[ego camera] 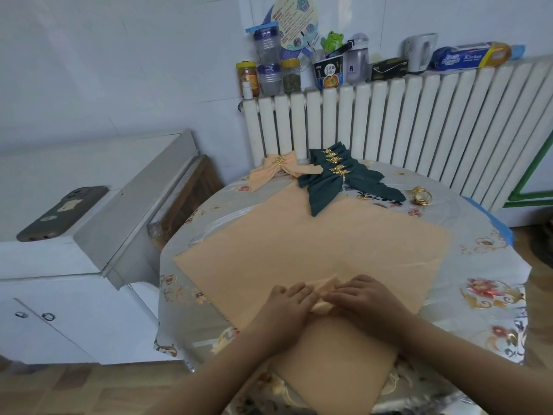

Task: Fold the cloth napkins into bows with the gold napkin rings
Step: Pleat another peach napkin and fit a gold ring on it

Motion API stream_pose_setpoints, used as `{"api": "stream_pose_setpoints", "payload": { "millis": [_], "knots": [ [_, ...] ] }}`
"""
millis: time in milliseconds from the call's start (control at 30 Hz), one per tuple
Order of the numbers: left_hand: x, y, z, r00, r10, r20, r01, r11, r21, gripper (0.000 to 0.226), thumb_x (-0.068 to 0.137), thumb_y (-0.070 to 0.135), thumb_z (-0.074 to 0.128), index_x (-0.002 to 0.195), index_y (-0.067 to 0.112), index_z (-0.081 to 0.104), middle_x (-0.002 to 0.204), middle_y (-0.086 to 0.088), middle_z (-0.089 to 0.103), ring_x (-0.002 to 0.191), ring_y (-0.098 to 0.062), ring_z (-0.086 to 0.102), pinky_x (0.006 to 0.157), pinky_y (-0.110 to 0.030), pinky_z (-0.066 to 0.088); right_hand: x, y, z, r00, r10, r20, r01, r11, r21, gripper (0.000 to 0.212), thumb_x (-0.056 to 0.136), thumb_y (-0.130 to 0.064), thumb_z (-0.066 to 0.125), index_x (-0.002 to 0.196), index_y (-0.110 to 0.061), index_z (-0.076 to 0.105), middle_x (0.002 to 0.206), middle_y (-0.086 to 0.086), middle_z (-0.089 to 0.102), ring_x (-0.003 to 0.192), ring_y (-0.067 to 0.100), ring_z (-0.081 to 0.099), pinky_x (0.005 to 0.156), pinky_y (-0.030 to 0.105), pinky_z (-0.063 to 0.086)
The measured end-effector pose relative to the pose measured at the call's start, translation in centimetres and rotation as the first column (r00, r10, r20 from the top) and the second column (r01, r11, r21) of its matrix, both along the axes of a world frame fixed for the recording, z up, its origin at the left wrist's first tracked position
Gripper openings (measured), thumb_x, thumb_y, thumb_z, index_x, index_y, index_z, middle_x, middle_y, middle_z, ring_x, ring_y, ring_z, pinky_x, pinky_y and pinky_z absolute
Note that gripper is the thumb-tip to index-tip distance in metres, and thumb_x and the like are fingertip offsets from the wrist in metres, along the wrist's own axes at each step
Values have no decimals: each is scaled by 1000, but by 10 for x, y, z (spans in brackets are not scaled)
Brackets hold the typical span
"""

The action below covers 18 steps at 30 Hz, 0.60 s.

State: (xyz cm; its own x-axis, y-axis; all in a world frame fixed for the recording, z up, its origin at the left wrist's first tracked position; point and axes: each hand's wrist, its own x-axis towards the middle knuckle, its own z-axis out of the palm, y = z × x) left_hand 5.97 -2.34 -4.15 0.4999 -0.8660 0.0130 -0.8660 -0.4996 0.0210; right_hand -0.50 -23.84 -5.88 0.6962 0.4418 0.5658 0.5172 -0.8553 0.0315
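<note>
Peach napkin (314, 253) lies spread flat on the round table (490, 265), filling the centre of the frame, near edge hanging toward the lower middle. Both hands meet at lower centre on the cloth: left hand (287, 304) and right hand (363, 298) each pinch a small raised pleat (324, 287) of the peach fabric between the fingertips, fingers curled on it. Finished bows sit at the far side of the table, upper centre: one peach bow (276, 170) with a gold ring, and just right of it, touching, a pile of dark green bows (335, 178) with gold leaf-shaped rings. Loose gold napkin rings (421, 196) lie on the table right of the green pile, apart from it. White radiator (404, 121) behind the table, jars and bottles along its top. Phone (61, 212) on the white cabinet, left of frame.
</note>
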Motion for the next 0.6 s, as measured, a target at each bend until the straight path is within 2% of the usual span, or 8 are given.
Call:
{"api": "stream_pose_setpoints", "payload": {
  "millis": [33,100,200,267,434,501,567,601],
  "knots": [
    [4,1,0,1000,-15,-1,15,1000,-4,47,93,23,38,140,19,44,145,0,44,133,-16,41,99,-33,35,3,0,4,1000,10,6,-10,1000,-10,27,84,-28,50,106,-27,66,87,-10,72,72,10,67,69,22,40],
    [11,1,2,995,27,-94,-26,1000,3,52,100,20,34,150,25,20,157,4,18,142,-14,16,107,-33,15,8,1,10,999,15,39,-14,1000,-24,28,84,-29,49,111,-28,56,80,-10,70,59,10,62,62,22,44],
    [20,0,9,964,83,-254,-81,997,21,54,101,19,34,151,28,15,159,7,9,143,-14,9,111,-32,8,11,3,8,996,1,88,0,1000,-11,25,82,-28,50,106,-30,52,87,-9,70,56,12,61,52,20,46],
    [24,-3,16,953,92,-288,-75,995,69,53,101,21,34,151,25,15,159,6,8,142,-17,10,111,-32,7,11,3,4,994,-20,106,20,1000,3,20,80,-29,53,99,-33,51,83,-7,68,54,16,60,45,21,42],
    [14,-23,17,988,134,-80,-118,976,182,61,101,32,32,150,3,11,156,-14,16,142,-27,13,115,-39,7,16,4,1,996,-16,85,15,1000,3,14,78,-31,54,86,-33,66,75,-5,65,53,17,58,41,22,39],
    [10,-28,6,989,132,-71,-129,991,41,62,100,35,33,148,-1,15,150,-21,28,138,-30,28,115,-37,18,18,4,1,998,-23,66,20,999,38,16,79,-32,55,83,-31,71,75,-6,67,54,17,59,41,23,42],
    [10,-25,-2,993,49,-104,-65,985,-160,54,95,30,40,138,-3,37,125,-22,58,111,-32,59,94,-32,46,20,6,2,998,-24,64,20,998,61,17,80,-30,55,83,-29,72,72,-6,67,54,16,59,41,23,44],
    [15,-22,-12,996,13,-85,-33,971,-238,50,92,28,42,131,-2,49,112,-17,66,96,-30,65,83,-30,51,21,5,2,997,-26,72,21,998,66,18,80,-28,54,82,-27,71,70,-5,66,53,17,59,41,23,43]
  ]
}}
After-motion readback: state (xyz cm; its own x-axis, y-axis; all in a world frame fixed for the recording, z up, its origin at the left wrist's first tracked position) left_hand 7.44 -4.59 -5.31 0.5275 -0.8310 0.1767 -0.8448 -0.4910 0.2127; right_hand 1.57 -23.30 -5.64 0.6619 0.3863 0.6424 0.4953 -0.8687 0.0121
